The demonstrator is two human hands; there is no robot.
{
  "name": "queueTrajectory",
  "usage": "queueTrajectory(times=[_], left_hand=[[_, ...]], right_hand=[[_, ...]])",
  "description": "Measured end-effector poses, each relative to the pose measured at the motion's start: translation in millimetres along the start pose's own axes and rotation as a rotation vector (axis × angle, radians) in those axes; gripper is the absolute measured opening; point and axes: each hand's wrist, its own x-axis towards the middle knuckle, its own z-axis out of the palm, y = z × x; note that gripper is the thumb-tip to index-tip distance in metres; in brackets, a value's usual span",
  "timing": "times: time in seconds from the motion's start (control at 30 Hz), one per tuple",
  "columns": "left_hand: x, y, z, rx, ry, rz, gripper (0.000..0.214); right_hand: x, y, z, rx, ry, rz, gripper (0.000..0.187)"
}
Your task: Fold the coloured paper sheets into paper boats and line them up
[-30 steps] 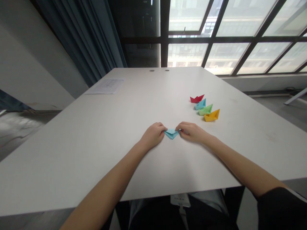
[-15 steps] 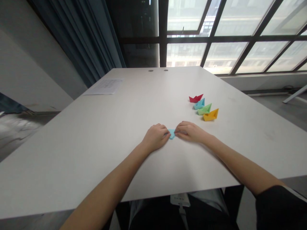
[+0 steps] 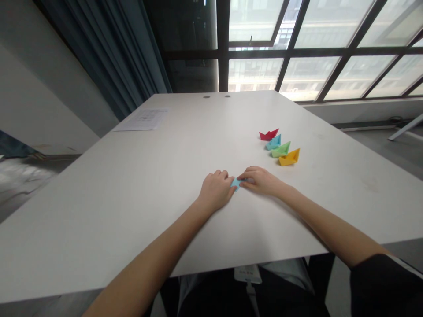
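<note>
A small folded piece of light blue paper (image 3: 236, 183) lies at the middle of the white table (image 3: 185, 145), between my two hands. My left hand (image 3: 216, 188) grips its left side with thumb and fingers closed. On the other side, my right hand (image 3: 257, 179) pinches the right edge between thumb and fingertips. The fingers cover much of the paper, so its full shape is hidden.
Beyond my right hand stand folded paper boats in a slanted row: red (image 3: 269, 134), blue (image 3: 273, 142), green (image 3: 281, 149) and yellow (image 3: 289, 157). A printed sheet (image 3: 142, 119) lies at the far left. Windows (image 3: 254, 75) are behind the table.
My hands have shifted slightly about the blue paper, and less of it shows between them. The paper boats have stayed in place.
</note>
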Motion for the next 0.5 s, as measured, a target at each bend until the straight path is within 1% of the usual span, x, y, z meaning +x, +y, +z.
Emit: queueTrajectory(times=[0.2, 0.33, 0.5], left_hand=[[-0.1, 5.3, -0.9, 0.024, -0.003, -0.052, 0.026], [1.6, 5.5, -1.8, 0.021, -0.022, -0.048, 0.026], [1.9, 3.2, 0.5, -0.021, 0.001, -0.078, 0.026]], right_hand=[[-0.2, -0.1, -0.9, -0.037, -0.017, 0.006, 0.020], [0.0, -1.2, 0.4, -0.057, 0.002, 0.004, 0.021], [0.3, -2.0, 3.5, -0.048, 0.031, 0.014, 0.020]])
